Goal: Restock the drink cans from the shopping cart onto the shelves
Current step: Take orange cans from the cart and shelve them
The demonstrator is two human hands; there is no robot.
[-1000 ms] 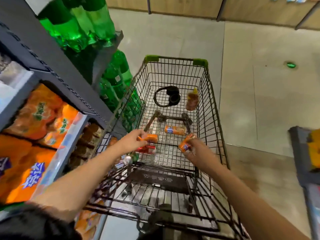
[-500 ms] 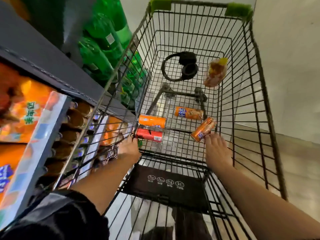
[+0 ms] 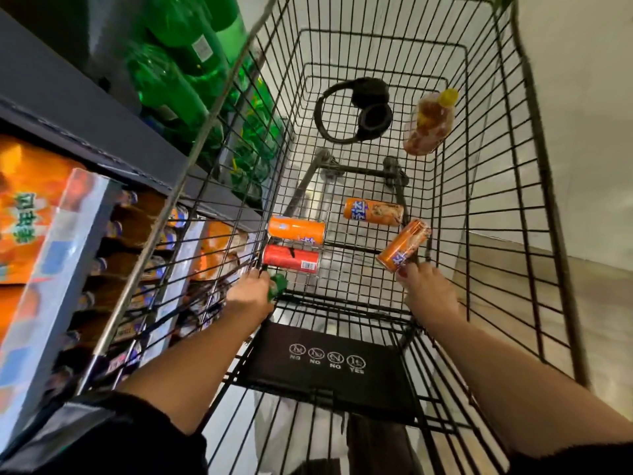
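Down inside the black wire shopping cart (image 3: 486, 186), my right hand (image 3: 426, 293) pinches the near end of a tilted orange can (image 3: 404, 245). My left hand (image 3: 250, 294) is at the cart's left wall, its fingers curled round a green can (image 3: 278, 286) that is mostly hidden. Just beyond that hand lie a red can (image 3: 291, 258) and an orange can (image 3: 296, 229) side by side. A third orange can (image 3: 373, 210) lies farther in, on the cart floor.
Black headphones (image 3: 359, 111) and a yellow-capped tea bottle (image 3: 430, 125) lie at the cart's far end. The grey shelves (image 3: 85, 138) on the left hold green bottles (image 3: 178, 63), orange packs and rows of bottles. A black seat flap (image 3: 329, 365) lies near me.
The view has dropped and closed in on the cart. Both hands have gone down to the cart floor; the orange and red cans near my left hand now lie there.
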